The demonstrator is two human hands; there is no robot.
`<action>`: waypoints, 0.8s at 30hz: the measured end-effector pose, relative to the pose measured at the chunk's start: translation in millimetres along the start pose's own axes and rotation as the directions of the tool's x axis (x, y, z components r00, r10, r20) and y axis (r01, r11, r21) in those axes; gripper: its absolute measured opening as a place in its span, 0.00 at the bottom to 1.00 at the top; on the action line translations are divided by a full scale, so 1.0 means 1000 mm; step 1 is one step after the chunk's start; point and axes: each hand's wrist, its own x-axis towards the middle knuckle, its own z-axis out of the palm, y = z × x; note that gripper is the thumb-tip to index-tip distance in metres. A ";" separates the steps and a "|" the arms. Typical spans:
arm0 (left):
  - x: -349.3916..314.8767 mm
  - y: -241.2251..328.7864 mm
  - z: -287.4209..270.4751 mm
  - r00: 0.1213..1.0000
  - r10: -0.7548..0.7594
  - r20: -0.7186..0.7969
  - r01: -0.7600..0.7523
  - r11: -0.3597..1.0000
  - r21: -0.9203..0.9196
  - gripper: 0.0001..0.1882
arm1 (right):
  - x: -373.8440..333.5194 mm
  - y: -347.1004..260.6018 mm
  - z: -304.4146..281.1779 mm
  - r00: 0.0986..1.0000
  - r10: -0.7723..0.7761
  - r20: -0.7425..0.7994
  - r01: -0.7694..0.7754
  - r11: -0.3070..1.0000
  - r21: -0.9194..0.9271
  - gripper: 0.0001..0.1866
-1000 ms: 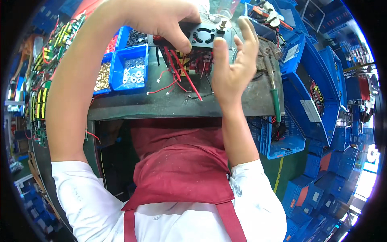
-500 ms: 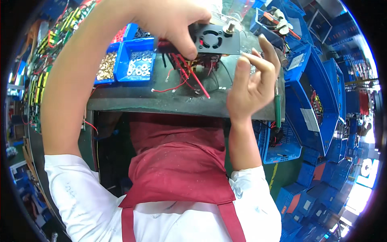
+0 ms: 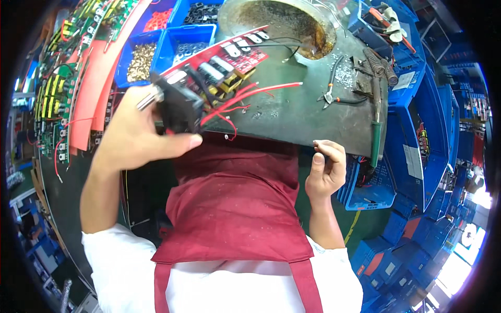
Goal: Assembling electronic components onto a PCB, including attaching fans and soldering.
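Note:
My left hand grips a circuit board assembly by its black end panel, at the table's left front. From the panel a red circuit board stretches away to the upper right, carrying silvery cylinders and yellow-and-black parts. Several loose red wires stick out over the tabletop. By the front edge of the table, apart from the assembly, my right hand is held with curled fingers. A tiny dark speck shows at its fingertip, too small to name.
Blue bins hold brass-coloured pieces, washers and red parts. Pliers and a green-handled tool lie on the right of the table. Behind is a round, stained metal dish. Green boards line the left.
My left hand has come left and nearer with the assembly, turning it so the red board now shows. My right hand has drawn back from it toward the table's front edge.

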 end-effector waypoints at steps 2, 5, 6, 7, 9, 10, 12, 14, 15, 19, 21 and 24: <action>-0.019 -0.021 0.021 0.987 -0.136 -0.085 0.104 0.945 -0.311 0.25 | -0.008 0.001 0.001 0.999 0.034 -0.014 -0.033 0.999 0.012 0.09; -0.034 -0.055 0.063 0.990 -0.080 -0.116 -0.020 0.735 -0.678 0.38 | -0.003 -0.004 0.004 0.996 -0.071 0.044 0.073 0.997 -0.036 0.09; -0.037 -0.070 0.080 0.991 -0.105 -0.082 0.008 0.665 -0.747 0.42 | 0.000 -0.005 0.003 0.991 -0.118 0.067 0.124 0.987 -0.102 0.10; -0.040 -0.078 0.092 0.990 -0.130 -0.053 0.034 0.587 -0.809 0.45 | 0.008 -0.005 0.005 0.991 -0.111 0.073 0.118 0.987 -0.109 0.10; -0.039 -0.084 0.112 0.987 -0.157 0.038 0.098 0.400 -0.911 0.48 | 0.023 -0.008 0.016 0.933 -0.304 0.193 0.341 0.919 -0.198 0.12; -0.043 -0.095 0.123 0.983 -0.174 0.061 0.120 0.348 -0.930 0.47 | 0.027 -0.012 0.018 0.923 -0.300 0.240 0.350 0.913 -0.207 0.13; -0.050 -0.111 0.140 0.979 -0.171 0.109 0.150 0.253 -0.956 0.44 | 0.033 -0.016 0.020 0.872 -0.335 0.356 0.419 0.888 -0.189 0.12; -0.056 -0.129 0.147 0.974 -0.165 0.153 0.183 0.184 -0.966 0.44 | 0.037 -0.020 0.024 0.844 -0.350 0.406 0.449 0.876 -0.178 0.12; -0.059 -0.135 0.149 0.969 -0.149 0.195 0.214 0.127 -0.968 0.44 | 0.039 -0.019 0.027 0.836 -0.341 0.430 0.438 0.886 -0.149 0.12; -0.056 -0.140 0.150 0.955 -0.225 0.194 0.208 0.041 -0.977 0.40 | 0.037 -0.019 0.032 0.833 -0.148 0.533 0.317 0.917 -0.241 0.12; -0.054 -0.140 0.151 0.942 -0.263 0.209 0.227 0.043 -0.973 0.39 | 0.033 -0.020 0.033 0.838 -0.123 0.531 0.312 0.907 -0.283 0.12; -0.052 -0.143 0.152 0.943 -0.198 0.269 0.277 0.014 -0.961 0.39 | 0.030 -0.023 0.035 0.852 -0.122 0.509 0.332 0.878 -0.345 0.13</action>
